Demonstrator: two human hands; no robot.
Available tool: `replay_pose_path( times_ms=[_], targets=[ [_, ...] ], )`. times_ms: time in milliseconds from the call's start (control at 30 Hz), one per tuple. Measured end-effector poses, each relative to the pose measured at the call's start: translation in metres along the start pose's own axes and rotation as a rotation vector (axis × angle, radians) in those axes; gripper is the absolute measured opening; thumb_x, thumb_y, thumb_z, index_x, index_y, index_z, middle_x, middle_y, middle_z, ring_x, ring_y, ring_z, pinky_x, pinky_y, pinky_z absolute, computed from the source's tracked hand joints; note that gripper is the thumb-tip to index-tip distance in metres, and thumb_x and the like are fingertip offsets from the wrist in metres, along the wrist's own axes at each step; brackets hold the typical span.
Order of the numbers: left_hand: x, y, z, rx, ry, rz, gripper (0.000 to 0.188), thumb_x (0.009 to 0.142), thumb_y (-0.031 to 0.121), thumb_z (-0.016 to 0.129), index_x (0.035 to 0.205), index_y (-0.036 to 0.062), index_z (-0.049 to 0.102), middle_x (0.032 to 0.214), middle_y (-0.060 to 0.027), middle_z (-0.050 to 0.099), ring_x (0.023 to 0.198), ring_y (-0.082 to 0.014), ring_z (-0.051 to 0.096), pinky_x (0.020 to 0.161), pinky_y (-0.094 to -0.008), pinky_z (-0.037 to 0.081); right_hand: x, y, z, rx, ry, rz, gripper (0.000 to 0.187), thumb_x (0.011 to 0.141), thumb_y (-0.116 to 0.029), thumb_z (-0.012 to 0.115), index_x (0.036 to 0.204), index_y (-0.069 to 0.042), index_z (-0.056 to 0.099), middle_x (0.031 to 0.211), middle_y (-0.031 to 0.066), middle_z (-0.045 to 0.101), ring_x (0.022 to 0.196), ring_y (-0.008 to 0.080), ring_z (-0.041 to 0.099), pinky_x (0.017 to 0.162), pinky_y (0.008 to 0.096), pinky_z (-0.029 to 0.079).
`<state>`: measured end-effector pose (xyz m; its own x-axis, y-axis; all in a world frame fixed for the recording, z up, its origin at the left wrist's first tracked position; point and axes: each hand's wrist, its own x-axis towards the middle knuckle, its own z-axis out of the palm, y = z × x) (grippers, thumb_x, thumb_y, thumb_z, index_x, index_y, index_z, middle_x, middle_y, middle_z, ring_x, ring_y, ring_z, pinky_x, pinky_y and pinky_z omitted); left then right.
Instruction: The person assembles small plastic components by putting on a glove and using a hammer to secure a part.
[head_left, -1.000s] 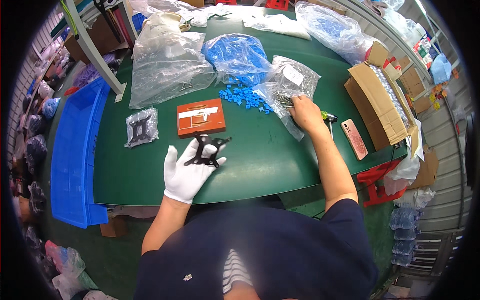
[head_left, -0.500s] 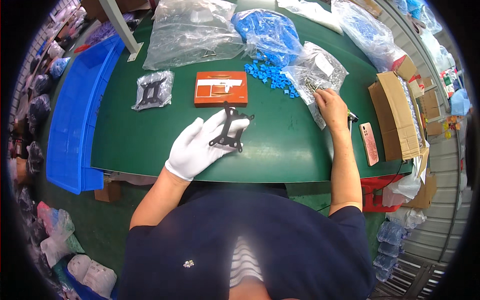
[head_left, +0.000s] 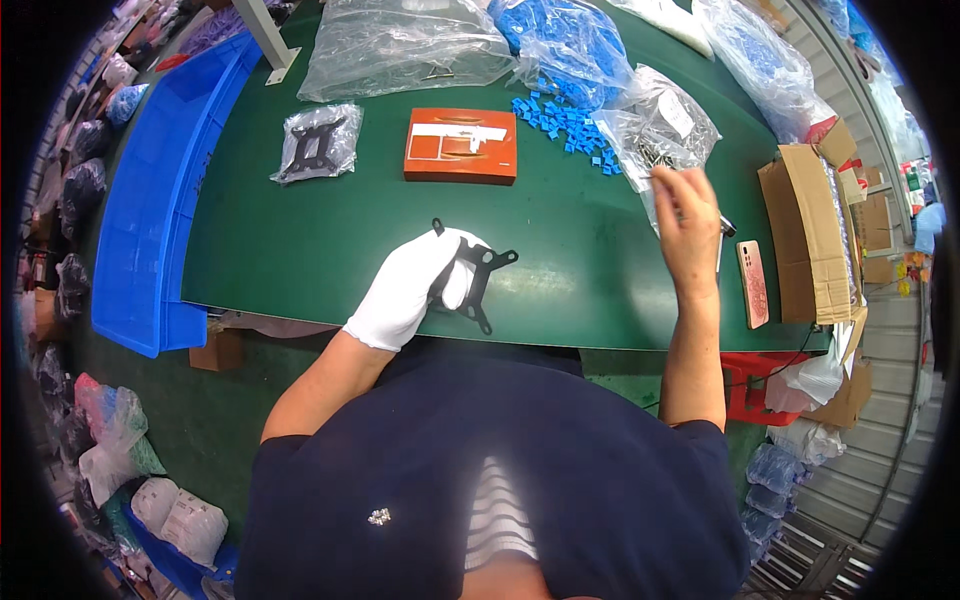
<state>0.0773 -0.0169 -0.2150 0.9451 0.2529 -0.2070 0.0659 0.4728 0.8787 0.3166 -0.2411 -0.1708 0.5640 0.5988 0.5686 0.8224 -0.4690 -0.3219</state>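
My left hand (head_left: 408,285), in a white glove, is closed around a black bracket (head_left: 480,287) with holed arms, tilted above the near part of the table. My bare right hand (head_left: 688,240) is raised beside a clear plastic bag (head_left: 672,108) holding small metal pieces that look like screws. Its fingertips are pinched together; a thin dark tip shows by them, too small to name. Another black bracket (head_left: 313,147) lies in a clear bag at the left. Between the bags sits an orange-red box (head_left: 462,168) with a white picture on its lid.
Loose blue plastic pieces (head_left: 570,127) spill beside a bag of blue pieces (head_left: 560,40). At the right are a pink phone (head_left: 752,284) and an open cardboard box (head_left: 800,235). A blue crate (head_left: 150,220) stands left, near a metal post (head_left: 262,35). The green table (head_left: 330,255) ends before me.
My left hand has turned the bracket and drawn it slightly nearer. The right hand has lifted back from the bag's metal pieces with fingers pinched. The whole view has shifted a little.
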Motion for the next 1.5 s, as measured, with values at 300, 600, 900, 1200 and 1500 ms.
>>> replay_pose_path(
  times_ms=[300, 600, 900, 1200, 1500],
  targets=[
    [0.000, 0.001, 0.020, -0.073, -0.019, -0.019, 0.035, 0.105, 0.024, 0.049, 0.129, -0.0008, 0.057, 0.087, -0.0038, 0.066, 0.080, -0.0104, 0.061, 0.078, -0.0249, 0.048, -0.014, -0.042, 0.050, 0.925, -0.514, 0.410, 0.012, 0.090, -0.007, 0.066, 0.101, -0.003, 0.070, 0.089, 0.0085, 0.062, 0.081, 0.0226, 0.062, 0.074, 0.0321, 0.049],
    [0.002, -0.003, 0.013, -0.007, 0.037, -0.076, 0.034, 0.097, 0.013, 0.059, 0.126, -0.0044, 0.057, 0.087, -0.0052, 0.066, 0.083, -0.0118, 0.062, 0.080, -0.0261, 0.049, -0.012, -0.009, 0.053, 0.124, -0.468, -0.178, 0.013, 0.088, -0.011, 0.066, 0.099, -0.008, 0.071, 0.089, 0.0083, 0.060, 0.087, 0.0286, 0.059, 0.077, 0.0401, 0.048],
    [0.007, -0.004, 0.006, -0.078, 0.073, -0.070, 0.020, 0.100, 0.018, 0.058, 0.098, -0.0013, 0.063, 0.065, -0.0042, 0.057, 0.060, -0.0167, 0.060, 0.065, -0.0314, 0.052, -0.008, -0.010, 0.041, 0.090, -0.433, -0.144, 0.014, 0.088, -0.013, 0.066, 0.101, -0.008, 0.070, 0.090, 0.0080, 0.060, 0.087, 0.0291, 0.059, 0.077, 0.0413, 0.047],
    [0.006, 0.000, 0.007, -0.207, 0.104, -0.111, 0.062, 0.108, 0.047, 0.030, 0.123, -0.0058, 0.059, 0.081, -0.0079, 0.063, 0.077, -0.0173, 0.062, 0.075, -0.0306, 0.051, -0.006, -0.022, 0.058, 0.033, -0.519, -0.277, 0.015, 0.090, -0.017, 0.066, 0.101, -0.007, 0.067, 0.089, 0.0099, 0.057, 0.086, 0.0304, 0.060, 0.077, 0.0419, 0.049],
    [-0.002, -0.006, 0.007, 0.061, -0.058, 0.008, 0.044, 0.105, 0.020, 0.048, 0.144, 0.0008, 0.046, 0.098, -0.0017, 0.061, 0.096, -0.0098, 0.057, 0.090, -0.0274, 0.046, -0.015, -0.020, 0.068, 0.363, -0.489, 0.007, 0.016, 0.093, -0.016, 0.065, 0.105, -0.005, 0.067, 0.085, 0.0072, 0.058, 0.080, 0.0239, 0.061, 0.070, 0.0347, 0.050]
  ],
)
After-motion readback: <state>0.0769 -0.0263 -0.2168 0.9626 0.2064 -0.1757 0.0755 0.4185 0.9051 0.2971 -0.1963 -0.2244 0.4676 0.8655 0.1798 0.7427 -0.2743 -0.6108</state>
